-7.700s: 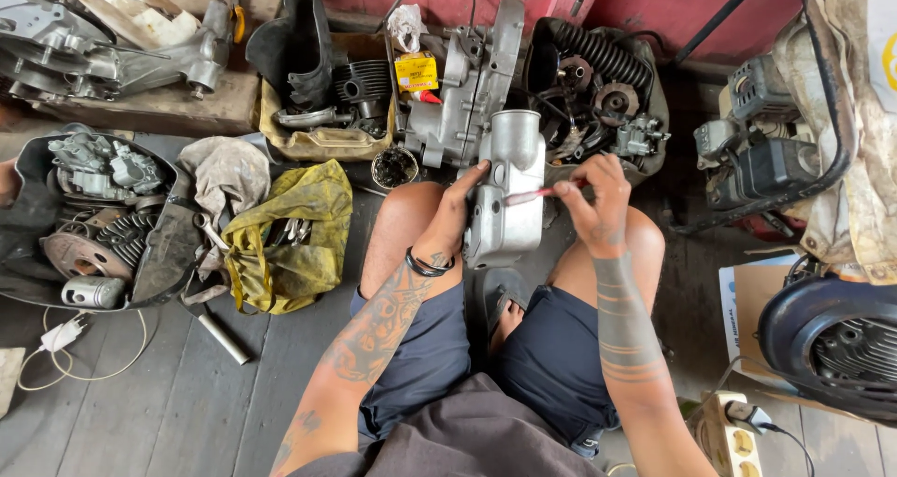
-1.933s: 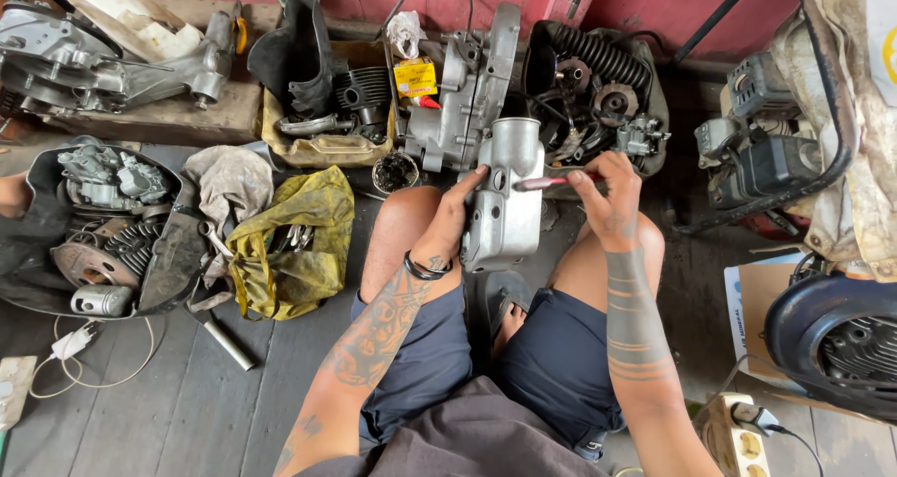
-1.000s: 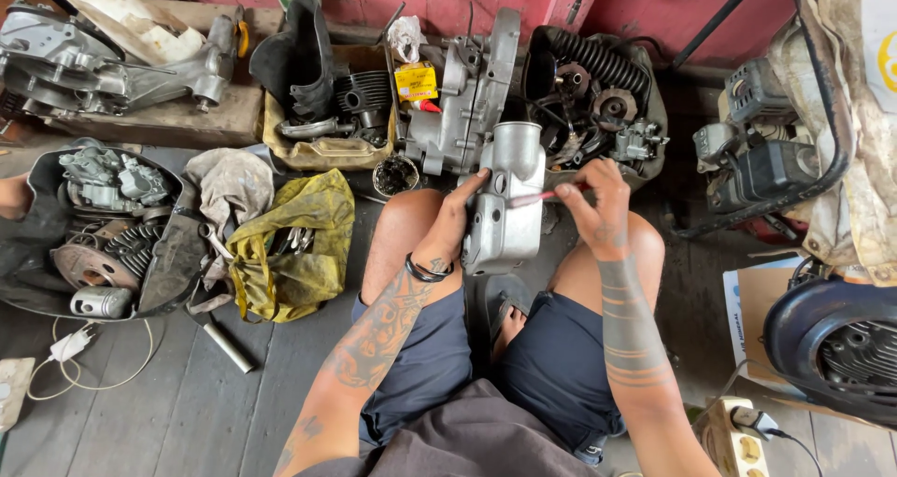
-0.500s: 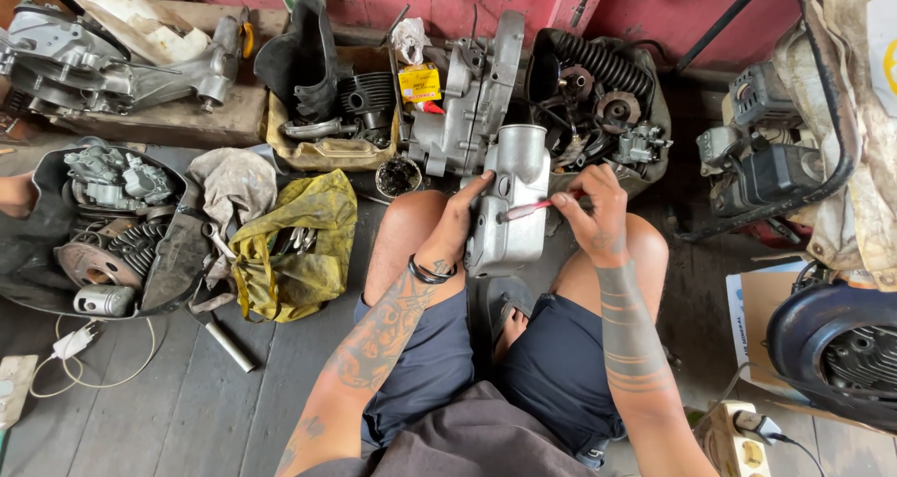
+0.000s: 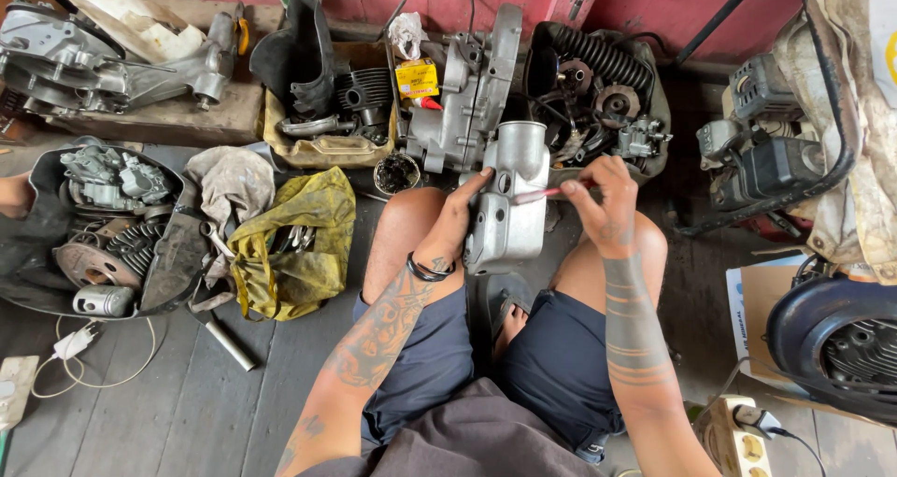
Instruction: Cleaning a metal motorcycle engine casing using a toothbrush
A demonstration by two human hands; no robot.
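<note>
Seated worker, viewed from above, with a cast-metal engine cover (image 5: 509,201) propped between the bare knees, its long axis running away from the body toward the red wall. The left hand (image 5: 460,223) lies against the cover's left flank, its grip closed on the casting with the fingertips reaching the upper face, steadying it. The right hand (image 5: 603,201) sits just to the right of the cover, its grip pinched together on a slim red-handled tool (image 5: 551,193) whose shaft lies crosswise to the cover, pointing left so that the tip meets the casting's upper right edge; the working tip is too small to identify. The right hand is thus the nearer to the point of contact, the left serving as brace. The cover is dull grey aluminium, smooth and rounded at its far end, with a cylindrical neck. Beyond it stands a larger crankcase (image 5: 467,94) of the same matte alloy. To the left, a crumpled yellow bag (image 5: 299,243) holds tools, and a black tray (image 5: 177,262) carries finned and ribbed parts. The floor (image 5: 168,393) is dark, worn planking.
</note>
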